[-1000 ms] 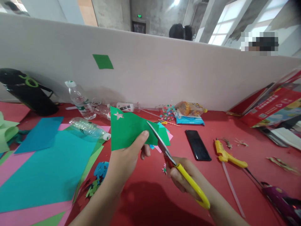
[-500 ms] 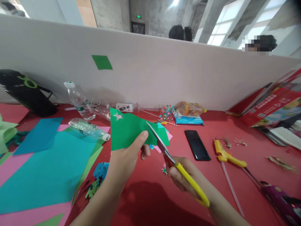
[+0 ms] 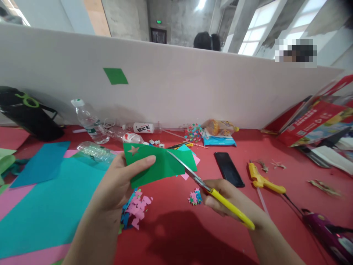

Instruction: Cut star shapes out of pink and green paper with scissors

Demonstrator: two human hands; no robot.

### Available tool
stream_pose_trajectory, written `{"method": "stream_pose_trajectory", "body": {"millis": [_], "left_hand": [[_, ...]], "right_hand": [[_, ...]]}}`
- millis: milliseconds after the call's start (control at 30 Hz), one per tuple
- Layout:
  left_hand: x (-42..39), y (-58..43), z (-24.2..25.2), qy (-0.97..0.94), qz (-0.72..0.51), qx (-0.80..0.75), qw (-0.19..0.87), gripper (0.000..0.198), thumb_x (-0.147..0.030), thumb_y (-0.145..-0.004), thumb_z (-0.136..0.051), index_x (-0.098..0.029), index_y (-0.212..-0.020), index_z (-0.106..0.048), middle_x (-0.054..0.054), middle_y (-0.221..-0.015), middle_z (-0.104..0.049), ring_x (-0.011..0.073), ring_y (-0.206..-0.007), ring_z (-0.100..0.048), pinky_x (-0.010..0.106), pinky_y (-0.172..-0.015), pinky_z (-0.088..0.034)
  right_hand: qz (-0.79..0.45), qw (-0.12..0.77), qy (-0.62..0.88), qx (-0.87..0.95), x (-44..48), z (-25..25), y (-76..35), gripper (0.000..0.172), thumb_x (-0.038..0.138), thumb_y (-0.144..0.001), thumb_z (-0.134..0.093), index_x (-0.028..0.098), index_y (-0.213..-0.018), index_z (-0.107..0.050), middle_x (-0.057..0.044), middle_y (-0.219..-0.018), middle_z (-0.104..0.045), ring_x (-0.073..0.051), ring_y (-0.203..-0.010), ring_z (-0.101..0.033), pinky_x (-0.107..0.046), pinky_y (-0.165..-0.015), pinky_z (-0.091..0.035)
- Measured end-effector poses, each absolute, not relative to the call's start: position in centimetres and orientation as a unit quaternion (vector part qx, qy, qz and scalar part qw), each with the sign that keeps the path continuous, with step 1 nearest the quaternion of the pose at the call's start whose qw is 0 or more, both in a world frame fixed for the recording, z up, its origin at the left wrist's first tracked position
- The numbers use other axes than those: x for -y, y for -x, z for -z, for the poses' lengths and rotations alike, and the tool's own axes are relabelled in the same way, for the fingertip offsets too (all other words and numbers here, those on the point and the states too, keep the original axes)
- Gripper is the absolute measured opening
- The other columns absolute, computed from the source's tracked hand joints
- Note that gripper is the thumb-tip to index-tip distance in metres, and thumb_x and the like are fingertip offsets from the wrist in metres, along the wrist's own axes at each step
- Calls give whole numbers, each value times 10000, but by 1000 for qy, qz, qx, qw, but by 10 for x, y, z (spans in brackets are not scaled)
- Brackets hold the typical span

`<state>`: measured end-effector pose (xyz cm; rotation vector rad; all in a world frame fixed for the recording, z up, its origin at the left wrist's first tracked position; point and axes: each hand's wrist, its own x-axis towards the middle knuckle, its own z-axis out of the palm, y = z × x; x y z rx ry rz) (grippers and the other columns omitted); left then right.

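Observation:
My left hand [image 3: 118,182] pinches a folded green paper sheet [image 3: 162,165] with a star-shaped hole [image 3: 133,150] near its top left corner, holding it above the red table [image 3: 179,228]. Gripped in my right hand [image 3: 223,200] are yellow-handled scissors [image 3: 209,189], their blades lying across the sheet's right part. Small piles of pink, blue and green cut-out scraps [image 3: 136,209] lie under the sheet, and another small scrap pile [image 3: 194,196] sits beside my right hand.
Large teal [image 3: 49,209], blue and pink sheets cover the left. Plastic bottles [image 3: 89,121], a black bag [image 3: 30,114], a black phone [image 3: 228,169], a yellow glue gun [image 3: 264,180], snack packets [image 3: 219,132] and red boxes [image 3: 311,121] lie around. A white partition [image 3: 193,88] stands behind, with people beyond.
My left hand has tilted the green sheet flatter and shifted its grip toward the left end. The scissors lie lower and more level across the sheet. The view has moved slightly.

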<state>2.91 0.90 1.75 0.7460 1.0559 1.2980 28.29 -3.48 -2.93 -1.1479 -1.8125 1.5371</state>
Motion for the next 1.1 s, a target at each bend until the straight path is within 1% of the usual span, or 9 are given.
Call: {"method": "stream_pose_trajectory", "body": {"millis": [133, 200, 300, 367, 500, 633, 800, 1000, 1100], "left_hand": [[-9, -35, -12, -357, -523, -454, 626, 222, -228, -636, -870, -168, -789, -720, 44, -739, -764, 181, -618, -705, 273, -578, -606], [-8, -39, -10, -377, -529, -441, 619, 195, -260, -692, -839, -165, -819, -725, 42, -760, -767, 180, -651, -707, 279, -619, -604], [-5, -47, -7, -421, -543, -421, 592, 132, -281, -780, -768, -174, -850, -736, 34, -794, -769, 170, -694, -701, 274, -684, -587], [-2, -54, -7, -456, -554, -421, 554, 87, -261, -804, -735, -176, -788, -725, 20, -741, -752, 157, -657, -680, 259, -660, -567], [4, -68, -8, -454, -578, -457, 501, 132, -260, -809, -713, -182, -706, -687, 9, -639, -713, 159, -590, -660, 249, -568, -527], [6, -73, -7, -438, -591, -451, 506, 133, -283, -804, -713, -197, -707, -686, 6, -631, -717, 155, -518, -627, 258, -494, -501], [6, -70, -5, -463, -584, -459, 484, 175, -290, -819, -710, -190, -678, -687, 2, -601, -697, 141, -519, -614, 247, -518, -510], [7, -72, -8, -458, -591, -461, 478, 177, -275, -809, -709, -193, -656, -681, -4, -587, -681, 135, -506, -601, 245, -509, -508], [7, -73, -11, -454, -589, -463, 483, 158, -282, -792, -712, -194, -665, -679, -1, -584, -678, 146, -497, -600, 257, -496, -505]], "right_hand": [[-607, 270, 404, 629, 34, 33, -280, 352, 464, -901, -551, 201, -680, -475, 85, -459, -397, -68, -400, -306, -217, -404, -220], [-625, 277, 399, 611, 32, 35, -279, 319, 430, -893, -558, 198, -686, -486, 90, -446, -396, -66, -388, -302, -208, -392, -212], [-640, 293, 388, 594, 30, 39, -278, 378, 522, -885, -581, 191, -719, -501, 98, -436, -410, -59, -369, -289, -195, -375, -208], [-644, 304, 379, 592, 30, 42, -275, 462, 619, -863, -588, 187, -718, -509, 104, -419, -402, -54, -351, -268, -193, -362, -205], [-648, 328, 374, 578, 32, 47, -263, 552, 728, -828, -555, 193, -701, -510, 110, -383, -381, -57, -322, -253, -196, -341, -224], [-651, 344, 381, 560, 38, 52, -252, 562, 742, -825, -544, 192, -711, -517, 104, -377, -397, -62, -311, -284, -190, -335, -228], [-640, 355, 392, 558, 45, 54, -248, 558, 733, -857, -517, 189, -730, -512, 105, -410, -394, -52, -326, -284, -177, -346, -224], [-602, 349, 408, 591, 48, 49, -246, 627, 773, -865, -444, 215, -580, -435, 75, -402, -360, -64, -351, -312, -195, -360, -257], [-605, 348, 409, 588, 48, 47, -247, 612, 753, -878, -449, 215, -586, -431, 77, -405, -363, -62, -353, -298, -199, -364, -241]]}}
